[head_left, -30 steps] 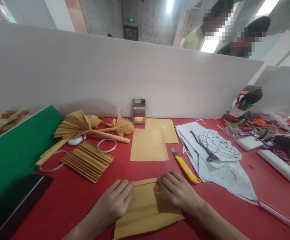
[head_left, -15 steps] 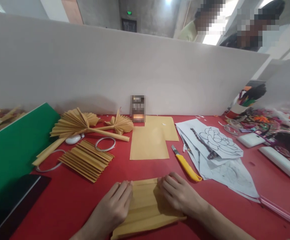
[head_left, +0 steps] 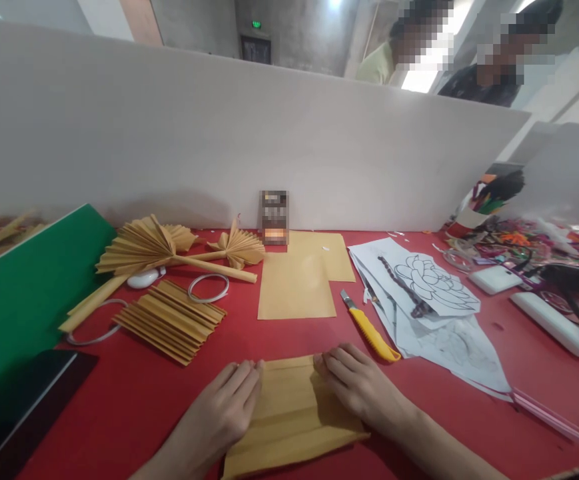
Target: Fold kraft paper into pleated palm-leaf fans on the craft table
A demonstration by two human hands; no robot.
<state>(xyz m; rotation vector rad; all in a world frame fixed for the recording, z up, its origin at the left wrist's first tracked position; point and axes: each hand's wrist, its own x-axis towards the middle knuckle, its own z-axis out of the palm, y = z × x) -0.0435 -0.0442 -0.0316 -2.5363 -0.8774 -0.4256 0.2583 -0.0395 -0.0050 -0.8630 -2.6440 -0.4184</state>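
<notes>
A sheet of brown kraft paper with several crosswise creases lies on the red tabletop in front of me. At its far left corner, my left hand pinches the edge with closed fingers. My right hand grips the same far edge nearer the right corner, fingers bent over it. Both thumbs are largely hidden. A narrow strip along that far edge is folded. Beyond the hands lie flat brown sheets, and a yellow utility knife with its blade out rests right of them. A pleated paper piece lies to the left.
Folded paper fans with rolled handles sit at the back left, near a green board and a dark tablet-like slab. Printed drawings and white devices occupy the right. A white partition stands behind; two people are beyond it.
Both hands keep their hold on the paper's far edge and barely move. The camera view shifts slightly; the objects on the table stay in place.
</notes>
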